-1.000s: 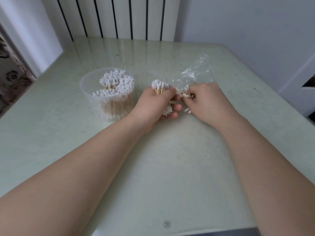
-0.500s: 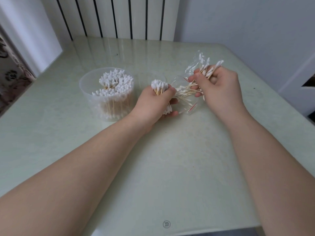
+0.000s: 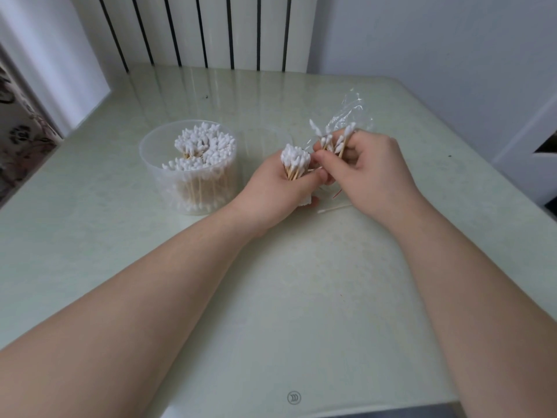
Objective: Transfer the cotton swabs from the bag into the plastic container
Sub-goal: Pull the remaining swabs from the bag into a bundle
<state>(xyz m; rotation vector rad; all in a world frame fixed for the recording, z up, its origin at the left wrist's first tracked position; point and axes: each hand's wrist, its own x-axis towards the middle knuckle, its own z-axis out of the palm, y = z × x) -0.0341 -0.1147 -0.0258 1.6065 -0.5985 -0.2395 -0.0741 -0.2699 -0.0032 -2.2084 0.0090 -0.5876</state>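
A round clear plastic container [image 3: 156, 164] stands at the left of the table, partly filled with upright cotton swabs [image 3: 202, 149]. My left hand [image 3: 277, 188] grips an upright bundle of swabs [image 3: 295, 159] just right of the container. My right hand [image 3: 370, 170] holds a looser bunch of swabs [image 3: 334, 140] right beside that bundle, its thumb touching my left hand. The crumpled clear bag [image 3: 352, 116] sticks up behind my right hand. One loose swab [image 3: 334, 208] lies on the table below my hands.
The pale green table [image 3: 301, 297] ends at a front edge near me and a right edge beside a white wall. A clear round lid [image 3: 265, 137] lies behind my left hand. A white radiator [image 3: 211, 31] stands at the back.
My right hand lifted a bunch of swabs out of the bag, then brought it down and left against the bundle in my left hand. A single swab now lies on the table.
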